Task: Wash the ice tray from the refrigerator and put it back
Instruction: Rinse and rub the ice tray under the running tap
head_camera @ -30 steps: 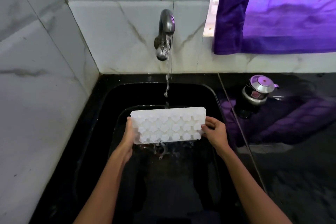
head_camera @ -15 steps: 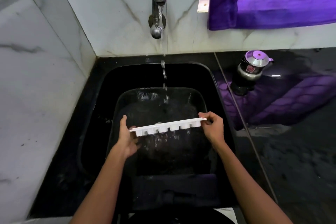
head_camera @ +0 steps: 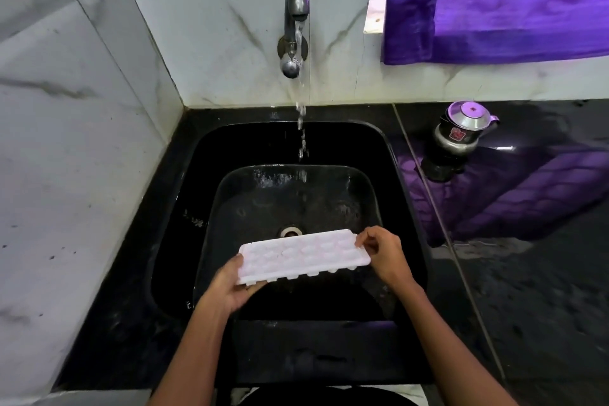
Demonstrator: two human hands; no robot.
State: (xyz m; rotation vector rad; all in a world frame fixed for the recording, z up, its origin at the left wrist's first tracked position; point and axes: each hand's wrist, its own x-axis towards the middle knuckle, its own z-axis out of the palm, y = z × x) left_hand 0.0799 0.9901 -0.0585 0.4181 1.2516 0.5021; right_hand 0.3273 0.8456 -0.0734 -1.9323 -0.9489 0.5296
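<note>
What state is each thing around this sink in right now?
Grey metal wall tap: running, thin stream falling.
White plastic ice tray: held above the basin, clear of the stream.
Left hand: grips the tray's left end.
Right hand: pinches the tray's right end.
Black sink: wet, drain uncovered.
Small steel lidded pot: lid on, upright.
</note>
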